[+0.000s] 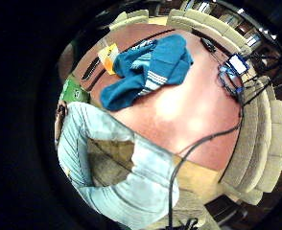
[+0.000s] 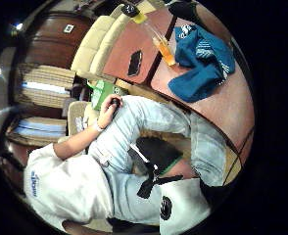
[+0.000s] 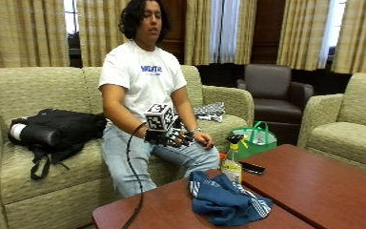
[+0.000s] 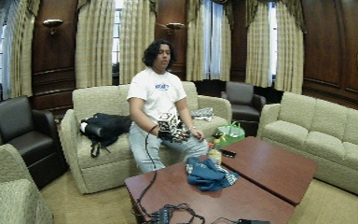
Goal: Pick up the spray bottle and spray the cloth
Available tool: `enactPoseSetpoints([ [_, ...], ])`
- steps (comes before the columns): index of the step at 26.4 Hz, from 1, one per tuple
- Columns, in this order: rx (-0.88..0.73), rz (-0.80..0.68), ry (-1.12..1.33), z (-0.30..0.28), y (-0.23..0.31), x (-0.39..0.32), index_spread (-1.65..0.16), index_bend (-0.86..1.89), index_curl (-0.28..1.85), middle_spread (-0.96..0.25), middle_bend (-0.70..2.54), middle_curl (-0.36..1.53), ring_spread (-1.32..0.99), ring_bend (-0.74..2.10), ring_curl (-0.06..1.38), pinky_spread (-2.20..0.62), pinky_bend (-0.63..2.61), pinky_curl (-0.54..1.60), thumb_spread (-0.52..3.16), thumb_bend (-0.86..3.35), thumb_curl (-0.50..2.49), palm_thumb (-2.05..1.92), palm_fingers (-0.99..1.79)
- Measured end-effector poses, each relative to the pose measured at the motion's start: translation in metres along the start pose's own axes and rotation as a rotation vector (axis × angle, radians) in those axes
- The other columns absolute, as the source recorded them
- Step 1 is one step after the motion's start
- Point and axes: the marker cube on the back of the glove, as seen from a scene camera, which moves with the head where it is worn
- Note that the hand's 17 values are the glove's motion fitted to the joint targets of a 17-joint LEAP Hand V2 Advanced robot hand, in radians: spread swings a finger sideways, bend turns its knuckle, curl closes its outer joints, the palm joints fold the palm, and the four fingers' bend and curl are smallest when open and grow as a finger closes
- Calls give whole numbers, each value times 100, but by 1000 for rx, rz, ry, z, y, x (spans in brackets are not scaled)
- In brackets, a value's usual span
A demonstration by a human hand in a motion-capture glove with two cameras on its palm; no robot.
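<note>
A spray bottle (image 3: 232, 164) with orange liquid and a black trigger stands upright on the near edge of the reddish table (image 3: 310, 186). A crumpled blue cloth (image 3: 227, 200) with white stripes lies right beside it. My gloved right hand (image 3: 170, 136) hovers over my lap, well short of the table, with its fingers loosely curled round nothing. From the palm, the bottle (image 2: 156, 39) and cloth (image 2: 203, 63) show far off, beyond my jeans. The little finger side view shows the cloth (image 1: 150, 67) spread on the table, with the bottle (image 1: 110, 56) at its edge.
A black phone (image 3: 251, 167) lies on the table behind the bottle. A green bag (image 3: 256, 138) stands on the floor by the sofa. A black backpack (image 3: 56, 129) sits on the sofa. My bare left hand (image 3: 205, 140) rests on my thigh. Cables (image 4: 173, 214) lie on the table's far end.
</note>
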Motion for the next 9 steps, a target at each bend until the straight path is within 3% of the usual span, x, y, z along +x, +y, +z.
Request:
enactPoseSetpoints([
  [9,36,77,-66,1,20,9,-46,16,31,-21,18,33,-22,32,31,14,21,34,93,-3,35,46,41],
])
